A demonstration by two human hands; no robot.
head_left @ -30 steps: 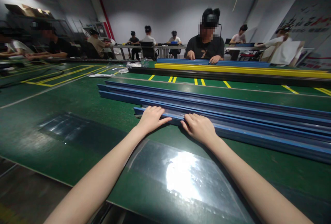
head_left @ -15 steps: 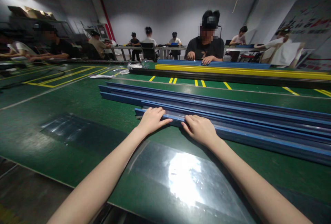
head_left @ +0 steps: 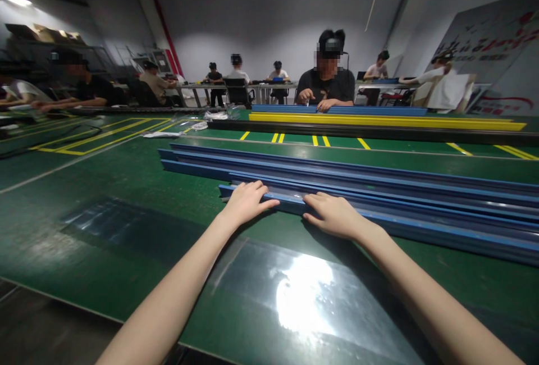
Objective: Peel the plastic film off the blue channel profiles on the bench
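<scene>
Two long blue channel profiles lie side by side on the green table. The nearer blue channel [head_left: 288, 205] has its left end by my left hand [head_left: 247, 199]. Fingers of that hand reach over the channel's top edge, and the thumb lies along the front wall. A short way to the right, my right hand [head_left: 332, 214] is curled over the same channel, with its fingertips inside and the thumb at the front. A small shiny clear patch shows inside between the hands. Behind it runs the farther blue channel [head_left: 197, 157], which neither hand touches.
Clear plastic sheets [head_left: 248, 264] lie on the green table [head_left: 138, 182] towards me. Beyond the blue channels are a black bar [head_left: 295, 128] and a yellow channel [head_left: 337, 119]. Across the table sits a co-worker [head_left: 326, 78], hands at another blue channel. Several people sit farther back.
My right hand has slid slightly to the right along the channel, widening the gap between my hands. My left hand stays at the channel's left end. The camera view has tilted up a little.
</scene>
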